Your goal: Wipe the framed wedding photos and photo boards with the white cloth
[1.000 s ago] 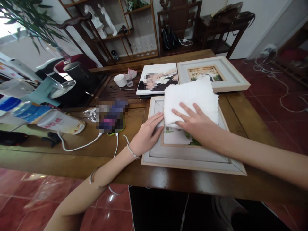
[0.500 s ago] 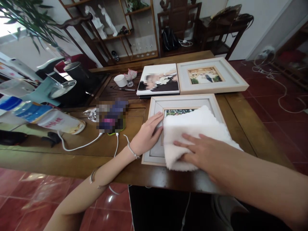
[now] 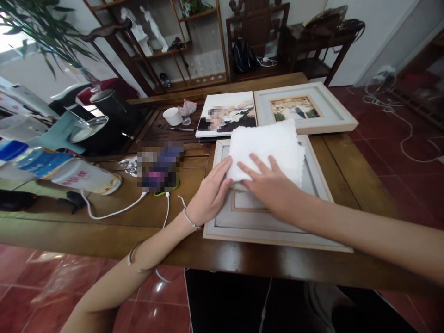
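My right hand [image 3: 267, 185] lies on a folded white cloth [image 3: 268, 143], its fingers stretched out and spread. Beneath the cloth is a picture frame [image 3: 263, 229] with a pale wooden rim and a light grey inner border. The cloth covers most of the frame's upper half, so its photo is nearly all hidden. My left hand [image 3: 211, 192] rests along the left side of this frame, fingers extended and the thumb a little apart, with the fingertips beside the cloth's left edge. A bracelet circles the left wrist.
Behind are a photo panel [image 3: 239, 101] and a second framed photo [image 3: 342, 118]. To the left stand a white cup [image 3: 172, 116], a phone [image 3: 161, 166] on a charging cable, a large labelled bottle [image 3: 83, 173] and a dark pot [image 3: 99, 134]. The wooden table's front edge [image 3: 249, 263] is close.
My right hand has slid the cloth up and left across the frame, uncovering the frame's lower part and covering its upper part. My left hand has stayed nearly in place.
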### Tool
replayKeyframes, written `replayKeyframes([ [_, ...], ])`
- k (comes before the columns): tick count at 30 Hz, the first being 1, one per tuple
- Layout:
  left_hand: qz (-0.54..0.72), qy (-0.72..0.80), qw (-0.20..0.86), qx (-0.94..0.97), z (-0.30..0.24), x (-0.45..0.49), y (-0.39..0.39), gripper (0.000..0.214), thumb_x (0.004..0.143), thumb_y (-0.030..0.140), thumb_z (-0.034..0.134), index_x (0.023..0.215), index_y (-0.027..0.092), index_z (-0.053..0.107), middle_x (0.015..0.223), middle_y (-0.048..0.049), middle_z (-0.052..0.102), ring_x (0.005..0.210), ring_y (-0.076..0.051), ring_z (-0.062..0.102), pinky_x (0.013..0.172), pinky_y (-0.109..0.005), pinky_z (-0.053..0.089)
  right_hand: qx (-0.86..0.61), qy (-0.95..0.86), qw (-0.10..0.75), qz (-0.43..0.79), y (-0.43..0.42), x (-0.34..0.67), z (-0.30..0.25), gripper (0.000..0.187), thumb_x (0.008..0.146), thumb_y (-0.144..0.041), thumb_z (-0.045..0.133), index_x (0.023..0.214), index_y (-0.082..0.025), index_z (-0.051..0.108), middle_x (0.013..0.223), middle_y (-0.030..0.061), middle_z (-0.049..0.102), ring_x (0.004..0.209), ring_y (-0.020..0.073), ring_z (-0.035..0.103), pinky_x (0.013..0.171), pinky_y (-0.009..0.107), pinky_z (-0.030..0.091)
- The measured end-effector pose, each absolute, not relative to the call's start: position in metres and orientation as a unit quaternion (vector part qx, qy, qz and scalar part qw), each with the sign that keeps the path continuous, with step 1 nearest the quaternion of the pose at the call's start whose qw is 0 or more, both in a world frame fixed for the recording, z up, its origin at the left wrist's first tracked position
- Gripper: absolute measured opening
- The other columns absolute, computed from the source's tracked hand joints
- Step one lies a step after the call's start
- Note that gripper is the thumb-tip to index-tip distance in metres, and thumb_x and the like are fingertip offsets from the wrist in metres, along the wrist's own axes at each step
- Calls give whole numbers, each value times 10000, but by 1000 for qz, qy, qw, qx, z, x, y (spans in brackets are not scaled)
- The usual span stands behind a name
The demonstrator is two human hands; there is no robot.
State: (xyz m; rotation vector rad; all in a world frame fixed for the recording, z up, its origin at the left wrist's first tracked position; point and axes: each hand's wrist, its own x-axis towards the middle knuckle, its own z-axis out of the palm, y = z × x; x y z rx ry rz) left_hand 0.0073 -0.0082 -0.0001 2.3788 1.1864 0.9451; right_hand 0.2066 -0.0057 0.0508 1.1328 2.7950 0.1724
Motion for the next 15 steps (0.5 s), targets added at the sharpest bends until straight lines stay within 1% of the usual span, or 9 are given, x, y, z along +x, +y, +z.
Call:
replayKeyframes([
  [4,347,413,158,827,-1,7,-9,504,1039,367,273,1454,104,381,1516,-191,402,1432,-226,353,1191,-458,294,349,934,73,-7,-41,190,57,293,916,-190,534,1142,-260,705,1504,85,408,1349,449,365,981,708,394],
  [7,341,419,150,828,0,7,-9,503,1039,368,270,1455,106,376,1502,-189,423,1420,-228,375,1183,-452,313,334,938,93,-20,-60,191,59,263,917,-236,550,1105,-281,729,1472,83,444,1312,461,412,952,711,425],
  [11,311,433,141,834,0,8,-8,475,1027,340,339,1426,93,411,1450,-193,491,1374,-238,446,1160,-452,360,342,934,104,-13,-71,206,60,267,908,-196,540,1066,-263,746,1451,84,467,1310,460,416,933,709,444],
  [14,294,442,134,837,0,8,-8,457,1010,306,399,1408,84,434,1440,-200,502,1360,-250,466,1147,-465,380,374,920,112,-11,-71,228,60,284,834,-146,594,1010,-298,759,1419,71,513,1276,465,459,892,718,455],
  [15,290,442,133,838,0,8,-8,453,1003,292,417,1404,85,440,1440,-200,503,1362,-252,465,1148,-470,380,385,915,120,-14,-69,238,61,301,803,-127,602,979,-310,764,1401,64,534,1262,463,476,871,704,470],
])
